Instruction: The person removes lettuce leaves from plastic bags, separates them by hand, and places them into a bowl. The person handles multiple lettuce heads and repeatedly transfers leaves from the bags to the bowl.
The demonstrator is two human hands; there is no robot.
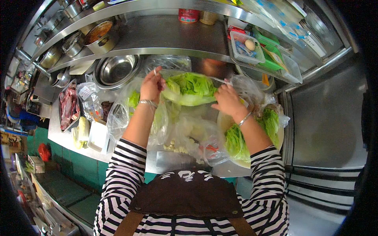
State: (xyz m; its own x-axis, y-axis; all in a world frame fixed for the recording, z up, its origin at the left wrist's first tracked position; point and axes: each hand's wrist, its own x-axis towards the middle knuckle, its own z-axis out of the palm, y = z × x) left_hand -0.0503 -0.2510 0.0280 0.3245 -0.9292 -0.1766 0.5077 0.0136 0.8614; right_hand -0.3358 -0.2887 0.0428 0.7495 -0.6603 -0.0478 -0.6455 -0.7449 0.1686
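Green lettuce (pixel 192 84) sits in a clear plastic bag (pixel 186 101) with its mouth stretched wide before me. My left hand (pixel 152 86) grips the bag's rim at the left, thumb and fingers pinched near the top. On the other side, my right hand (pixel 229 99) holds the bag's right edge; its fingers are slightly blurred. More lettuce (pixel 237 143) lies under my right forearm on a round pale board. Left of the bag, another clear bag (pixel 119 118) with greens inside rests by my left forearm.
Nearer me lie a wide metal blade (pixel 171 159), pale chopped pieces (pixel 175 147) and a bag with red items (pixel 211 149). Leftward are a meat tray (pixel 69 106), a white container (pixel 98 137) and steel bowls (pixel 118 70). A steel shelf (pixel 165 35) overhangs the counter's back.
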